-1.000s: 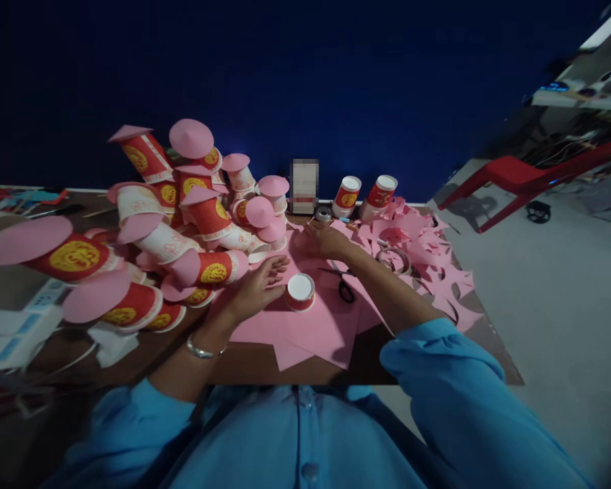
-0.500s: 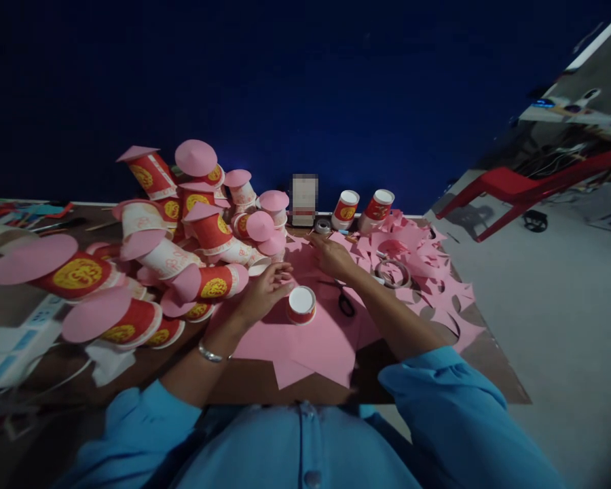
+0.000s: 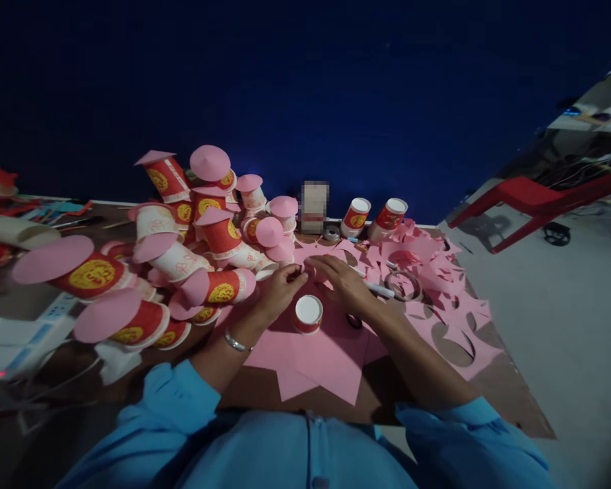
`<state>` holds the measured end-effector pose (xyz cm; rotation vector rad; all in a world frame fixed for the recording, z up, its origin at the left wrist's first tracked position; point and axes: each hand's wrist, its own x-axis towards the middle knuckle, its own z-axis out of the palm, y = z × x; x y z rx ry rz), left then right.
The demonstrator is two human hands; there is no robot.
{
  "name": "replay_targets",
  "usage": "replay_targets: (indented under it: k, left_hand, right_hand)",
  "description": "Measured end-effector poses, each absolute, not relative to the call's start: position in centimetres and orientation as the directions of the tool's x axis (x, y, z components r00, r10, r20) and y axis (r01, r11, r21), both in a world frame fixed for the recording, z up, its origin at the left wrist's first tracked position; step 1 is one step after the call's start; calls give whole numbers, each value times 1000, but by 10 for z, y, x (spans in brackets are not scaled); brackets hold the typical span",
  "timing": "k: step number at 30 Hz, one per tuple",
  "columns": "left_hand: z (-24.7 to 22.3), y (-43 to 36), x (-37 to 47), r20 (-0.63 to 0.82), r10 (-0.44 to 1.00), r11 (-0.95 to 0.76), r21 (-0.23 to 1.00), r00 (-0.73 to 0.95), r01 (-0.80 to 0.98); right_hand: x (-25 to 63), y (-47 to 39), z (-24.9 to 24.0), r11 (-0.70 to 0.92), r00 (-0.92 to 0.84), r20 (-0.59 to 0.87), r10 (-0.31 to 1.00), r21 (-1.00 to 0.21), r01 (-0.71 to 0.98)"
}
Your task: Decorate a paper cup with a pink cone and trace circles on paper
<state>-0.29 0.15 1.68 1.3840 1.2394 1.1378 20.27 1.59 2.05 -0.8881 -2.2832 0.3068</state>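
My left hand [image 3: 284, 291] is closed in a pinch just above the upturned paper cup [image 3: 308, 312]. My right hand [image 3: 339, 277] has its fingers curled together, with their tips close to those of the left. What either hand holds, if anything, is too small to make out. The cup, white on its base and red around its side, stands on overlapping pink paper sheets [image 3: 330, 380]. Beneath my right wrist shows a black scissors handle [image 3: 355, 321], the rest hidden. A white pen-like stick [image 3: 379, 290] lies beside my right forearm.
Red and white cups with pink paper cones [image 3: 221, 231] are heaped at left. Two red cups [image 3: 356, 217] stand at the back, near a phone-like upright object [image 3: 315, 207]. Pink paper scraps [image 3: 428, 265] and a tape roll [image 3: 404, 285] lie at right. A power strip [image 3: 35, 336] is at far left.
My right hand has come back from the rear of the table toward my left hand, and now covers most of the scissors. My left fingers have drawn together. The view has shifted slightly.
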Motion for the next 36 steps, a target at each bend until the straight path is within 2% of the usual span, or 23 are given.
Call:
replay_targets:
  k: [2,4,7,9,12,16,20,27,36]
  left_hand:
    - [24,1,-3,86,995,-92,989,50,119]
    - [33,0,-3,98,995,-99,993,16,68]
    - [45,-6,-5,82,997,-82,994,-4,-79]
    - [53,-10,-5,43,999,-40,983,14,-179]
    - [65,-17,-6,-35,998,46,971,49,-236]
    - [73,-26,-10,-68,995,80,982,77,-168]
    - [70,-35,-19,-106,992,112,991,75,-77]
    - [61,-50,-29,-258,964,264,959,65,-106]
    - [46,-56,-35,-344,928,355,933,145,-60]
  right_hand:
    - [205,14,24,690,-433,538,723,-529,495]
    - [209,11,31,576,-259,517,816,-693,434]
    - [212,6,41,302,-108,286,952,-936,181]
    - [212,2,46,89,-135,88,987,-996,-1]
    - [208,-5,51,-112,-198,-74,977,-976,-187]
    - [203,-15,56,-162,-194,-107,975,-942,-293]
    - [201,-25,65,-183,-220,-117,968,-934,-307]
    - [201,-47,53,-359,-333,-260,906,-890,-282]
    - [204,-58,36,-366,-327,-287,900,-906,-212]
